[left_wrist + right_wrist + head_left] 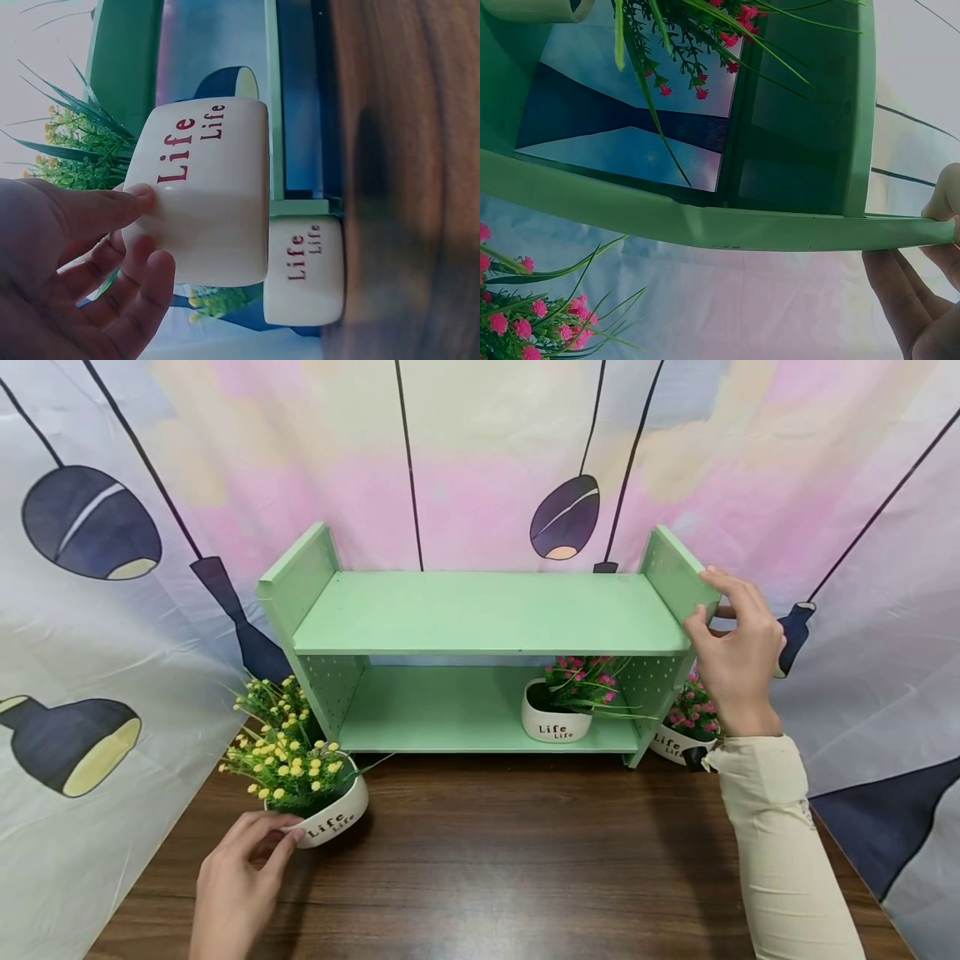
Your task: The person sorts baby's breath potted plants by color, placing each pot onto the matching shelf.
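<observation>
My left hand (243, 872) pinches the rim of a white flowerpot (330, 827) lettered "Life", with yellow artificial flowers (292, 768). The left wrist view shows this pot (210, 217) raised off the table, thumb on its front. My right hand (738, 639) grips the upper edge of the right side panel of a green two-tier shelf (487, 610). Thumb and fingers lie on either side of that panel (907, 231) in the right wrist view. On the lower tier, toward the right, sits a white pot (555, 724) with pink flowers (581, 677).
A second yellow-flowered plant (273, 702) stands left of the shelf; its white pot (304, 289) shows in the left wrist view. Another pink-flowered pot (678, 745) stands right of the shelf. Brown wooden table (517, 860) lies in front, patterned cloth (487, 460) behind.
</observation>
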Tool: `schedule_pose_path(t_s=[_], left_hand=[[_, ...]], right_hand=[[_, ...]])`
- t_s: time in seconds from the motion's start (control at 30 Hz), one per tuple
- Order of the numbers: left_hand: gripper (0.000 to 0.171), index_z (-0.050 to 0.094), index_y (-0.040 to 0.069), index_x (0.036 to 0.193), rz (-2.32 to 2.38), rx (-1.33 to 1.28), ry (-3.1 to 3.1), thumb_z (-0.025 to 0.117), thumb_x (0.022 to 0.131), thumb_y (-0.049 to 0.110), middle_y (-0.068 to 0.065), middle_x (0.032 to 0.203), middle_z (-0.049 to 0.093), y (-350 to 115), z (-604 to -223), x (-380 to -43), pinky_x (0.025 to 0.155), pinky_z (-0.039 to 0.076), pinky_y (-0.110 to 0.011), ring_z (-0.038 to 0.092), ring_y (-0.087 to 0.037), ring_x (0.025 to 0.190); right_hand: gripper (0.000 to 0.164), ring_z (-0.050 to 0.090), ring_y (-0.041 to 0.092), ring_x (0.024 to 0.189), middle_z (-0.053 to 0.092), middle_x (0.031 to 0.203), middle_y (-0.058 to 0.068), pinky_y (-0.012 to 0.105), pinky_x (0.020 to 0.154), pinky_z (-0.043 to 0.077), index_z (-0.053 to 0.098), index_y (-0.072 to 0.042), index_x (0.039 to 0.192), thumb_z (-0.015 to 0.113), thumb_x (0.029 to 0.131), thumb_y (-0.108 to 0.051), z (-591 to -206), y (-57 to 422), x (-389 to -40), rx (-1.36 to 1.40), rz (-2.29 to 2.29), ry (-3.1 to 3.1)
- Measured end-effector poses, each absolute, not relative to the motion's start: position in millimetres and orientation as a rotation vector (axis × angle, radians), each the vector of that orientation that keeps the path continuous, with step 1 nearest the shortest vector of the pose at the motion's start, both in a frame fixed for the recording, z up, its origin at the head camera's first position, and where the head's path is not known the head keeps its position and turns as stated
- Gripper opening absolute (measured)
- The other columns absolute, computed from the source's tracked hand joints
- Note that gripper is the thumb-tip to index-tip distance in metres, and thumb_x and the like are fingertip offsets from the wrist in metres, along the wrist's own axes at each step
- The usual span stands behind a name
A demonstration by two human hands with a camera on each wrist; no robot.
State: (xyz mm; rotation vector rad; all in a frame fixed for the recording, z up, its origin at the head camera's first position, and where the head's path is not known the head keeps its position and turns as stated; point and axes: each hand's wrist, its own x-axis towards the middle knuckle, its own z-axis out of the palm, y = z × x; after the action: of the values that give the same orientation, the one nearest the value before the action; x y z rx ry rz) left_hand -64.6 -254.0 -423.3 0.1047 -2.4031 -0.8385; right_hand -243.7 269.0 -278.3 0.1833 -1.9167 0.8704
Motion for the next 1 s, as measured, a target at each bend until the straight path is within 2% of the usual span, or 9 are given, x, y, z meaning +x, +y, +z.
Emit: schedule_pose_path(t_s=[0.33,0.6,0.8,1.0], left_hand=[[0.019,0.08,0.017,0.093,-0.793,0.029,-2.396,0.088,0.084,0.002,0.006,0.101,0.073,-244.6,-407.6,-75.5,0.073,0.046,-0.005,0.057,0.019,0.08],[0.021,0.079,0.021,0.092,-0.765,-0.035,-2.433,0.087,0.086,0.003,0.009,0.103,0.073,-237.7,-399.7,-87.7,0.074,0.045,-0.004,0.066,0.003,0.081],[0.02,0.079,0.016,0.091,-0.778,-0.095,-2.409,0.086,0.085,-0.002,0.002,0.103,0.073,-230.6,-396.6,-96.8,0.082,0.042,-0.005,0.067,-0.013,0.093],[0.02,0.079,0.013,0.092,-0.82,-0.161,-2.386,0.086,0.084,-0.003,0.0,0.103,0.073,-220.3,-391.1,-100.8,0.085,0.041,-0.001,0.064,-0.016,0.097]], right_hand=[[0.043,0.053,-0.023,0.085,0.071,0.136,0.0,-0.002,0.069,0.044,0.075,-0.011,0.133,0.063,0.094,0.004,-278.3,269.3,-241.7,0.196,0.877,-1.911],[0.043,0.053,-0.024,0.087,0.071,0.136,-0.001,-0.002,0.071,0.044,0.075,-0.012,0.132,0.064,0.094,0.004,-279.7,267.5,-242.1,0.215,0.868,-1.906],[0.043,0.053,-0.025,0.086,0.071,0.135,-0.001,-0.002,0.07,0.044,0.075,-0.012,0.132,0.063,0.093,0.004,-279.7,267.6,-242.7,0.21,0.867,-1.908],[0.043,0.054,-0.025,0.085,0.071,0.135,0.0,-0.002,0.07,0.044,0.075,-0.011,0.132,0.063,0.093,0.004,-278.8,268.1,-242.8,0.211,0.874,-1.907]])
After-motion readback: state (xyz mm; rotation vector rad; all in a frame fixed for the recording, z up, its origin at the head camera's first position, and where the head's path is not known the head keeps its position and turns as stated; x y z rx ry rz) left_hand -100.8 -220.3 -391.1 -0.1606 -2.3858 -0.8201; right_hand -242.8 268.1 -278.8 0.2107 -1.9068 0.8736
